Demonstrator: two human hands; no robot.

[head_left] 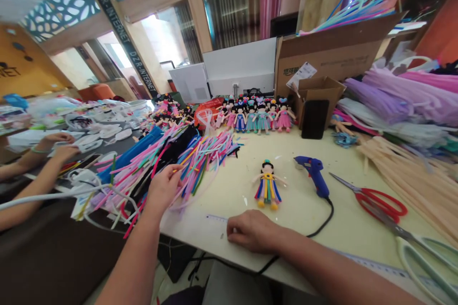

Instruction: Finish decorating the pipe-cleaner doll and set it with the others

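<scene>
My left hand (164,189) reaches into a heap of colourful pipe cleaners (211,152), its fingers pinched at a yellow pipe cleaner (193,168). Curled fingers rest on the table at my right hand (252,231), beside the end of a clear ruler (216,218); its fingertips are partly hidden, and I cannot make out anything in them. Just beyond it lies a small pipe-cleaner doll (267,186) with black hair and a skirt of blue, yellow and green strips. A blue glue gun (315,176) lies to the doll's right.
Red-handled scissors (379,202) and pale-handled scissors (422,252) lie on the right. Finished dolls (261,116) stand at the back by a black phone (315,119) and cardboard box (332,59). Beige stems (411,181) cover the right edge. Another person's hands (62,145) are at left.
</scene>
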